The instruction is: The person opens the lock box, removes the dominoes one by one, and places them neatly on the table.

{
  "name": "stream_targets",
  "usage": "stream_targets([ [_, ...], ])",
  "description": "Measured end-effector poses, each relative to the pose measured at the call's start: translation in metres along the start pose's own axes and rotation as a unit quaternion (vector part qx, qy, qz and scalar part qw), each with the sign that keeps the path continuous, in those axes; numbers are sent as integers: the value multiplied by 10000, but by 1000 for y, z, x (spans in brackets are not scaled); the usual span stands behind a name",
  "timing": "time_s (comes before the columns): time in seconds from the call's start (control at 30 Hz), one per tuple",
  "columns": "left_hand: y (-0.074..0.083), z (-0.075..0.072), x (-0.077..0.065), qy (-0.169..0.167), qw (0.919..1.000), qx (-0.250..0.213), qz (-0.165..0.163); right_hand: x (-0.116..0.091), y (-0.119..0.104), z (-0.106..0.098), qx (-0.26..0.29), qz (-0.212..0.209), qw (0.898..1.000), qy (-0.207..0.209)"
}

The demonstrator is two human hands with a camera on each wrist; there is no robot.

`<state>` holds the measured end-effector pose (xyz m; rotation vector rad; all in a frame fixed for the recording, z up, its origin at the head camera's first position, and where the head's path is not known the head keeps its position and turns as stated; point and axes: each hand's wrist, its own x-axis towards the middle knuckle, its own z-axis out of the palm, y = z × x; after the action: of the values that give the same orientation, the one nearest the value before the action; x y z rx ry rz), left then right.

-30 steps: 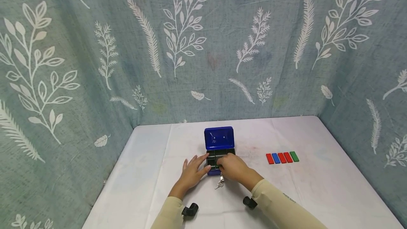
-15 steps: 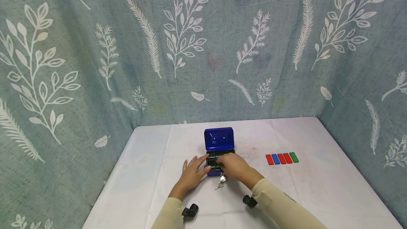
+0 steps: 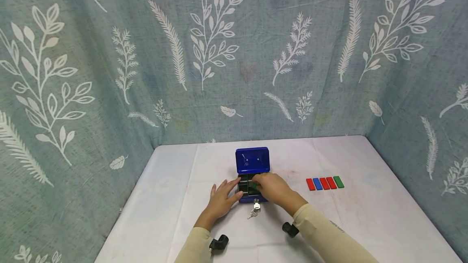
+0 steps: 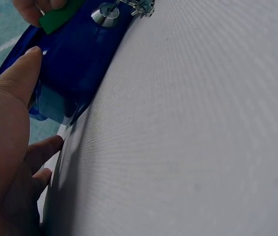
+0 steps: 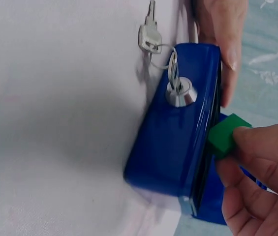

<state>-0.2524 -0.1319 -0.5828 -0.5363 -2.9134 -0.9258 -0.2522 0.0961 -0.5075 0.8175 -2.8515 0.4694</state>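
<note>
A small blue cash box (image 3: 252,160) stands with its lid raised, showing a black tray (image 3: 243,186) split into compartments. Thumb and fingers of my right hand (image 3: 275,190) pinch a green block (image 5: 226,135) at the front rim of the box; the head view shows this hand over the tray's right part, hiding much of it. My left hand (image 3: 220,199) lies at the box's left side with spread fingers, its thumb at the front left rim and a fingertip on the tray's left edge. A key stands in the silver lock (image 5: 180,92) on the front.
A spare key (image 5: 150,38) hangs by a ring from the lock, down at the white tablecloth (image 3: 157,214). To the right of the box lies a row of flat blocks: red ones (image 3: 310,184), a blue one (image 3: 317,184) and a green one (image 3: 339,182). A patterned curtain (image 3: 234,72) surrounds the table.
My right hand has moved slightly right and up from the tray's front compartment with the green block in its fingers. My left hand has stayed at the box's left side.
</note>
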Motion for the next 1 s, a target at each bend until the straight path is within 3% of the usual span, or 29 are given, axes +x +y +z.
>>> stream_targets([
  [0.3,-1,0,0,26,10000,45,64,-1,10,1,721,427,9964,108],
  [0.6,-1,1,1,10,10000,17,64,-4,22,3,1745,1053,9790,41],
  [1.0,0,1,1,-12,10000,13,56,-11,38,-3,2514,1383,9580,27],
])
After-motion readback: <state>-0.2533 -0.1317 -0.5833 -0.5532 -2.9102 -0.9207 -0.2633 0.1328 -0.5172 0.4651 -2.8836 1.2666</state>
